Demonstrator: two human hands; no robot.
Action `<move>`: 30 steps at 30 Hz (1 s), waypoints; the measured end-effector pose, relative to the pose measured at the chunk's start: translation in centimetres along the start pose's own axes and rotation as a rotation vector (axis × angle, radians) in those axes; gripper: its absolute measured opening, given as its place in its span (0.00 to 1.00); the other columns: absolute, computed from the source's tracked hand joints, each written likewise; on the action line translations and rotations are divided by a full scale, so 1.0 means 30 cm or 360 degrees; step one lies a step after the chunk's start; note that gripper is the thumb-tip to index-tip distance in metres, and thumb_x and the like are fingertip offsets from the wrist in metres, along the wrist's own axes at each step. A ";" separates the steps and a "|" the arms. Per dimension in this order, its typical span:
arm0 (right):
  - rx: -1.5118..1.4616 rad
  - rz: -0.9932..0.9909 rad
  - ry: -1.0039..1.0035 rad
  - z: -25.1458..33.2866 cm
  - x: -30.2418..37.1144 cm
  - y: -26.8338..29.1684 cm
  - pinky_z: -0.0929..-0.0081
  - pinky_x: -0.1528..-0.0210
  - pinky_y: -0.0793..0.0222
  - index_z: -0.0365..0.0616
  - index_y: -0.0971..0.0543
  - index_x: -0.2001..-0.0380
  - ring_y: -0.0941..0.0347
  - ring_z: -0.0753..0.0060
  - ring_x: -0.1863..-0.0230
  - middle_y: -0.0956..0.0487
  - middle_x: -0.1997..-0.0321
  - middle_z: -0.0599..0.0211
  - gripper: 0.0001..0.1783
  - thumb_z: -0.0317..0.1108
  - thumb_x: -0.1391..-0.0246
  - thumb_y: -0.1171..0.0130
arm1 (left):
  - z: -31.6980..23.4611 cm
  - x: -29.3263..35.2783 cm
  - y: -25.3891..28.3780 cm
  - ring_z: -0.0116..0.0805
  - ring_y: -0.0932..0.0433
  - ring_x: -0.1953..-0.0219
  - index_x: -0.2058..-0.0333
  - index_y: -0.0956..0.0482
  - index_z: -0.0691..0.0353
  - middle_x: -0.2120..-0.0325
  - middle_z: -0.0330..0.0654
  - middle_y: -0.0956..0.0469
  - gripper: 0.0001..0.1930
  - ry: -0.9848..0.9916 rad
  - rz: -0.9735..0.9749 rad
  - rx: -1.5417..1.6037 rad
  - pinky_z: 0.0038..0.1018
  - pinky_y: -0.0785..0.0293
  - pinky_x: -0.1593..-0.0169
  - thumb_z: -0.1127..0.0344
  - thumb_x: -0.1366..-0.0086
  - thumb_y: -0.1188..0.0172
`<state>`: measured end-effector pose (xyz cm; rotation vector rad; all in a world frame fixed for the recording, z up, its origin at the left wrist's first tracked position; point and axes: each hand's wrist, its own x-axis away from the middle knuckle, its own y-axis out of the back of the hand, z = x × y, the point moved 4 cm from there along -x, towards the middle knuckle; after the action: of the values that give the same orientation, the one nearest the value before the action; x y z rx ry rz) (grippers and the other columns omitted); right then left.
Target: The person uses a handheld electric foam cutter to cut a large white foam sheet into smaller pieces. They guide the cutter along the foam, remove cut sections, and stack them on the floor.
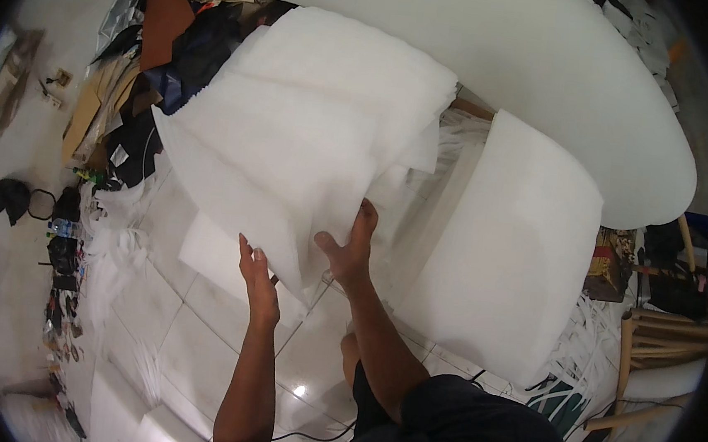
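Note:
A stack of white foam sheets [296, 108] spreads across the middle, its near layers folded and uneven. My left hand [260, 284] is at the near corner of the top sheet, fingers stretched out along its edge, not wrapped round it. To the right, my right hand [350, 250] is open at the stack's near right side, thumb spread away from the fingers. Its fingertips reach the sheet's edge; whether they press on it I cannot tell. Below the top layers, another white sheet [215, 247] juts out on the left.
A second white foam stack [510, 250] lies on the right. Behind it stretches a large pale foam roll [532, 77]. Dark and brown scraps [164, 40] pile up at the far left, and white strips [115, 244] litter the tiled floor [221, 327]. Cardboard tubes [669, 341] lie far right.

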<state>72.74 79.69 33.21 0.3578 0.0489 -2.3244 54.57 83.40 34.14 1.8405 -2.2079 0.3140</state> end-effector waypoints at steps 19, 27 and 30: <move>-0.0596 -0.0553 -0.0312 0.210 -0.386 -0.013 0.68 0.49 0.31 0.31 0.28 0.47 0.27 0.66 0.50 0.22 0.51 0.57 0.23 0.37 0.39 0.41 | -0.605 -0.032 -0.220 0.58 0.52 0.32 0.29 0.53 0.54 0.33 0.61 0.54 0.45 -0.0324 -0.0417 -0.0780 0.52 0.50 0.34 0.31 0.36 0.55; -0.1091 -0.0824 -0.1194 0.241 -0.816 0.249 0.66 0.43 0.32 0.36 0.35 0.39 0.30 0.60 0.45 0.30 0.41 0.54 0.26 0.41 0.35 0.52 | -0.898 -0.197 -0.580 0.63 0.53 0.31 0.34 0.36 0.43 0.32 0.54 0.49 0.43 -0.0675 0.0193 -0.1653 0.66 0.56 0.35 0.31 0.46 0.42; -0.0958 -0.0783 -0.1080 0.223 -0.850 0.311 0.64 0.43 0.31 0.37 0.36 0.39 0.30 0.59 0.44 0.31 0.40 0.54 0.26 0.40 0.35 0.55 | -0.860 -0.282 -0.642 0.65 0.58 0.30 0.36 0.34 0.39 0.31 0.52 0.51 0.41 -0.0910 0.0373 -0.1891 0.71 0.60 0.36 0.32 0.47 0.40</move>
<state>94.67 89.93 47.21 -0.8231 0.5338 -2.6303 76.33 96.10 55.89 1.0239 -2.0741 -1.3362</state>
